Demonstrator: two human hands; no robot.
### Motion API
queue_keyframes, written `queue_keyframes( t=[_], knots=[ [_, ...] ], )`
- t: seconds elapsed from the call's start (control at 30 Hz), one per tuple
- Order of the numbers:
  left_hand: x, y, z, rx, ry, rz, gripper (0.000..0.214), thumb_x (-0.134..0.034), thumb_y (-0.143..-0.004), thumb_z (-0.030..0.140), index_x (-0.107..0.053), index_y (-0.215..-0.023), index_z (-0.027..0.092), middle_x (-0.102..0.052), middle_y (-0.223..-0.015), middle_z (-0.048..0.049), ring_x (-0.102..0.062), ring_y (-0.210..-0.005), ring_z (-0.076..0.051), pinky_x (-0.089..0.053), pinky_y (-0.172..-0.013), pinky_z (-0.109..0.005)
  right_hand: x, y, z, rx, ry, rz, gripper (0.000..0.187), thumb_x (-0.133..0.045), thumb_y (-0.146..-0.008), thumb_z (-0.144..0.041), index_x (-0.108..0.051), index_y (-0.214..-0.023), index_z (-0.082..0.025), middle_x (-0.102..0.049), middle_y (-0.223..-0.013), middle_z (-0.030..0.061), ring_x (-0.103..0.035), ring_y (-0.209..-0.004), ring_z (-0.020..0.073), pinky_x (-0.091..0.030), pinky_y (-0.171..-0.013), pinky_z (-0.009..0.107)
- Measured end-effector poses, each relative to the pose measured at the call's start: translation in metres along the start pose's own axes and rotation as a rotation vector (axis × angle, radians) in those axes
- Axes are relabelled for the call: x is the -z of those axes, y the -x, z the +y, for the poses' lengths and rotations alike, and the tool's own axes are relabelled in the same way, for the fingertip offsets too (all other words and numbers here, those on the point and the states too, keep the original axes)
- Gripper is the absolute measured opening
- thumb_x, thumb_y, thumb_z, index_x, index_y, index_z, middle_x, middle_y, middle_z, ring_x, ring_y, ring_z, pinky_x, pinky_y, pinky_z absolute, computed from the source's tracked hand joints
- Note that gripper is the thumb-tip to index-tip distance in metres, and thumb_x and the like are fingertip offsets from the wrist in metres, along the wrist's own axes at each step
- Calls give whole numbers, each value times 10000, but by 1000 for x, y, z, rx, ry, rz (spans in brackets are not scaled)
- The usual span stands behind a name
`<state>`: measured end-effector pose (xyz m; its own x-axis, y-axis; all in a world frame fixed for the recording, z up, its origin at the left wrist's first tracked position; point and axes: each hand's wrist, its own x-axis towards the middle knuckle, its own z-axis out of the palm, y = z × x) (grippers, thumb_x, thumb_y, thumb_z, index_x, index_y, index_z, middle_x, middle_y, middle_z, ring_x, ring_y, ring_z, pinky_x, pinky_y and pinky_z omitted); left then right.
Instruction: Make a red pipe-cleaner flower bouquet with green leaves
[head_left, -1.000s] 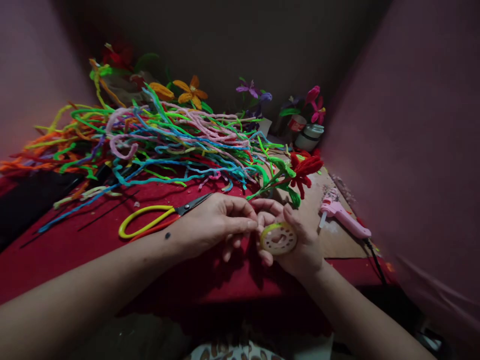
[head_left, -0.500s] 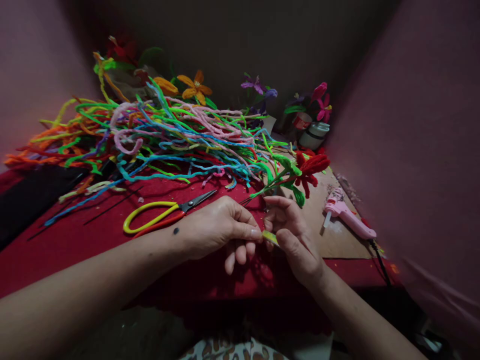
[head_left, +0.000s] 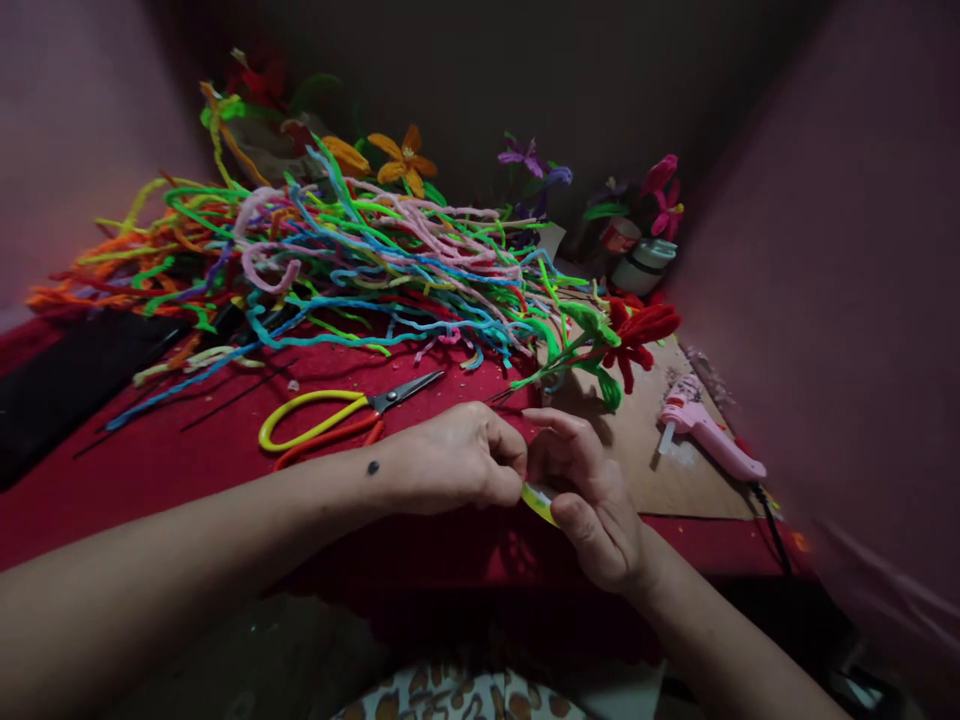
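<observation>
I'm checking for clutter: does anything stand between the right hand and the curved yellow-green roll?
Nothing visible does: the right hand holds the roll directly, with the left hand at its other end. The yellow-and-red-handled scissors and fuzzy red flower lie beyond both hands.

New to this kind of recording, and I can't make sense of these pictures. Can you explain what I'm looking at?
There is no machine here, just a person's two bare hands. Every picture comes from one camera worn on the head, looking forward and down.

The right hand holds a small yellow-edged spool, seen nearly edge-on. The left hand has its fingers at the spool's edge; whether they grip anything is hidden.

On the red cloth lie a heap of coloured fuzzy stems and scissors. To the right, a pink glue gun lies on a brown board, near a fuzzy red flower.
</observation>
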<state>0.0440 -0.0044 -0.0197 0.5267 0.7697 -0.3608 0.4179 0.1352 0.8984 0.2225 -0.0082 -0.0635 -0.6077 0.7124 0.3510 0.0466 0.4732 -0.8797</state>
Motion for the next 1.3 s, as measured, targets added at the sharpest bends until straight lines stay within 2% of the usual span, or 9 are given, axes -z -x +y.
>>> queue_keyframes(
  t=[0.13,0.47,0.63,0.77,0.83,1.0,1.13,1.2,1.3],
  knots=[
    [-6,1,1,-106,4,74,87,-508,-624,136,-507,-537,135,-352,-483,67,-309,-478,-53,-223,-431,-186,-1,0,-1,-25,-87,48,553,-430,-836,-500,-316,-1271,-178,-453,-789,27,-452,-698,170,-378,-621,321],
    [0,3,4,-103,118,94,67,-506,-600,123,-510,-535,139,-385,-483,63,-331,-476,-59,-235,-446,-194,-3,-2,-8,-96,-238,142,475,-499,-817,-447,-366,-1226,-244,-461,-814,25,-441,-703,159,-376,-577,286],
    [3,1,0,-54,410,28,64,-494,-569,110,-507,-516,144,-341,-396,69,-242,-371,-41,-160,-369,-185,-4,-4,-6,-114,-289,187,435,-529,-817,-366,-371,-1202,-240,-461,-793,12,-422,-646,130,-358,-535,253],
    [3,-6,-8,19,706,-53,58,-494,-545,115,-505,-499,148,-327,-354,65,-198,-312,-38,-152,-313,-166,-5,-4,-2,-88,-163,290,448,-597,-782,-300,-395,-1180,-261,-440,-851,13,-451,-706,126,-406,-591,243],
    [3,-10,-13,98,770,-83,58,-489,-549,134,-518,-500,142,-318,-341,61,-192,-296,-38,-176,-292,-156,-6,-3,0,1,-22,338,503,-645,-743,-287,-400,-1182,-273,-428,-896,23,-464,-740,136,-439,-629,262],
    [2,-16,-20,271,803,-331,72,-477,-530,163,-525,-491,127,-287,-324,56,-159,-275,-36,-181,-254,-150,-8,1,-3,301,380,368,618,-691,-685,-250,-373,-1213,-290,-448,-988,65,-490,-916,229,-465,-779,406],
    [-1,-17,-18,346,752,-466,48,-473,-514,152,-502,-480,136,-290,-328,61,-152,-273,-35,-189,-249,-153,-12,1,-12,448,525,357,655,-666,-691,-224,-319,-1241,-293,-466,-966,70,-523,-881,236,-494,-734,413],
    [-3,-16,-16,333,693,-462,47,-472,-519,149,-484,-473,147,-283,-328,71,-132,-276,-31,-183,-250,-155,-13,2,-14,466,562,359,675,-675,-679,-210,-316,-1245,-293,-466,-957,68,-531,-869,234,-507,-705,400],
    [-6,-11,-12,284,515,-351,68,-506,-557,163,-487,-492,151,-325,-357,74,-156,-289,-29,-166,-268,-154,-8,6,-14,383,504,391,647,-673,-682,-188,-345,-1230,-294,-453,-999,77,-530,-902,239,-511,-724,419]
  ],
)
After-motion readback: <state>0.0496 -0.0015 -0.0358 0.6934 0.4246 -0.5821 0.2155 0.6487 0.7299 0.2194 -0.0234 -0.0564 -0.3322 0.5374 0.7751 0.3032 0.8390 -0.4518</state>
